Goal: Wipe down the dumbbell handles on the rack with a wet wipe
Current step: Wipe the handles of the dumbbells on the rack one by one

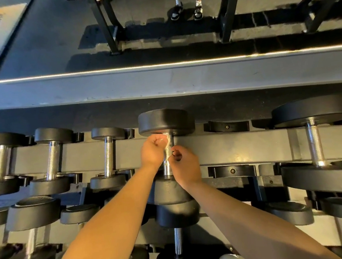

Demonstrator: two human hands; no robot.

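Observation:
A black dumbbell (166,121) lies on the top tier of the rack (219,145), its chrome handle (168,168) pointing toward me. My left hand (152,150) grips the far end of that handle with a white wet wipe (168,139) wrapped round the metal under its fingers. My right hand (184,165) sits just right of the handle's middle, fingers curled against the chrome; whether they pinch the wipe's lower edge is unclear. The handle part under both hands is hidden.
Three smaller dumbbells (108,153) lie to the left, a large one (315,141) to the right, with an empty cradle (228,126) between. Lower tiers hold several more dumbbells (176,213). Behind the rack a mirror (157,27) reflects a person's legs.

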